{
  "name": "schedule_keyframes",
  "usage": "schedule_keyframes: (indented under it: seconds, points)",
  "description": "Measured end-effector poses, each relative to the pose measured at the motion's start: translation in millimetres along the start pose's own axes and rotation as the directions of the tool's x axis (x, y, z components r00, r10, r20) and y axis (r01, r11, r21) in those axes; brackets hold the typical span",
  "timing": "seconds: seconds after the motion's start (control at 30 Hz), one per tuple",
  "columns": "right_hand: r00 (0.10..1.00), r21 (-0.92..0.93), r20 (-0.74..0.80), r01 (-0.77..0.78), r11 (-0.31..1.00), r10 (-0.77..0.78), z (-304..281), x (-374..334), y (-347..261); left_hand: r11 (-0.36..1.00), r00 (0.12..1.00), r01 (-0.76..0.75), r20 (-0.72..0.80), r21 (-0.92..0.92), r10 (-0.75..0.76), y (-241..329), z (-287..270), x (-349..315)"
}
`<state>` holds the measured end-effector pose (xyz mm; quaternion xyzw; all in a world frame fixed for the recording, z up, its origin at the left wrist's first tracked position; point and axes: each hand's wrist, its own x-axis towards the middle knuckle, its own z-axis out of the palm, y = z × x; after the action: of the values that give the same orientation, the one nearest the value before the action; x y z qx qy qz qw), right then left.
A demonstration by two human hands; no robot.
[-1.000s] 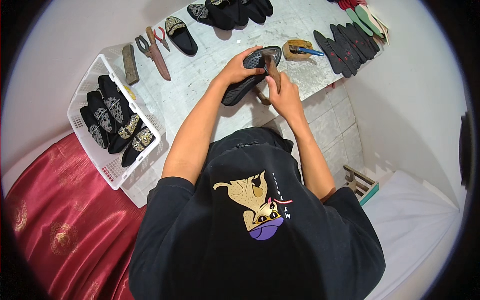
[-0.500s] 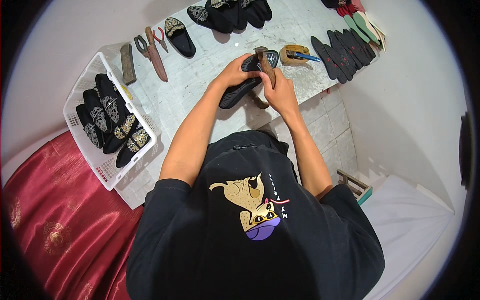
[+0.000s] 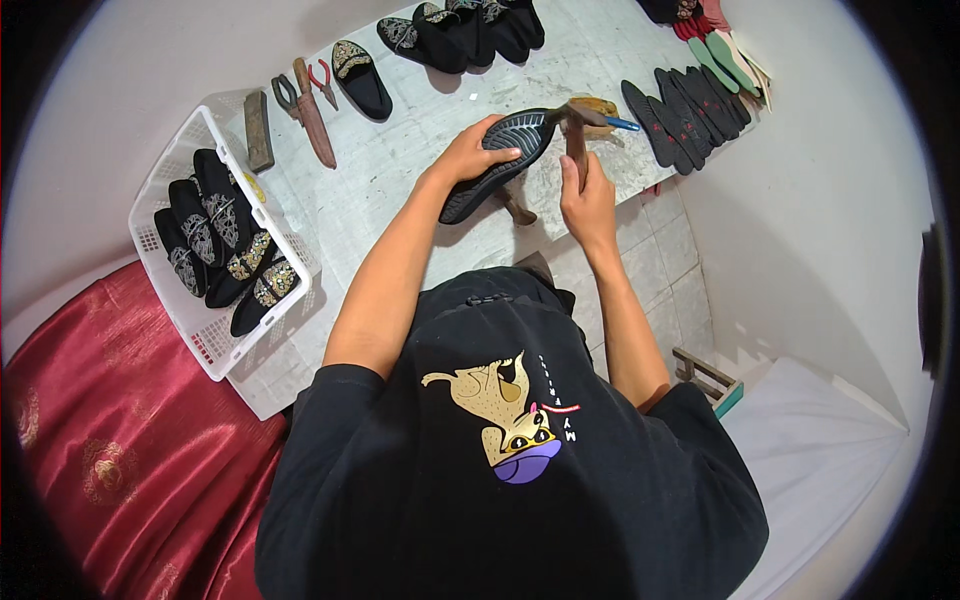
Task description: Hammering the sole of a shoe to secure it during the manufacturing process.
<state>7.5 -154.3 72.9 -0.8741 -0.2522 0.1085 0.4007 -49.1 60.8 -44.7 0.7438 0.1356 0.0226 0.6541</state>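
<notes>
My left hand grips a black shoe that is turned with its ribbed sole up; the thumb presses on the sole. Under the shoe a dark metal stand partly shows. In my right hand is a hammer with a wooden handle, its head close to the toe end of the shoe; whether they touch I cannot tell. Just behind the hammer head a yellowish wooden block or box with a blue pen-like tool is partly covered.
Left on the white table stands a white basket of decorated black shoes. Beyond lie a dark bar, scissors, a sheathed knife, red pliers and a single shoe. More shoes and several black soles lie farther.
The hammer has moved right and away from the middle of the sole to the toe end. My right hand has shifted right and lower, off the shoe. The left hand keeps its hold.
</notes>
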Motion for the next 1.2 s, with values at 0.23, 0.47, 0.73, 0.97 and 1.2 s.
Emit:
schedule_keyframes:
  seconds: [0.23,0.47,0.73,0.97,1.2]
  points:
    - [0.995,0.079,-0.019,0.100,0.992,-0.099,4,-35,8,0.999,1.000,-0.021,-0.006,-0.049,0.021,-2,3,1]
    - [0.993,0.074,-0.014,0.117,0.990,-0.117,2,-45,12,0.997,0.999,-0.028,-0.018,-0.073,0.027,-7,2,1]
    - [0.991,-0.054,0.118,0.077,0.996,-0.070,6,-33,21,0.936,0.986,0.048,-0.169,0.348,0.012,21,-1,-18]
    - [0.985,-0.063,0.139,0.114,0.991,-0.104,-1,-33,9,0.885,0.880,0.393,-0.381,0.250,-0.283,31,13,-40]
    - [0.980,-0.059,0.135,0.153,0.986,-0.144,6,-38,7,0.927,0.881,0.352,-0.378,0.127,-0.283,18,14,-39]
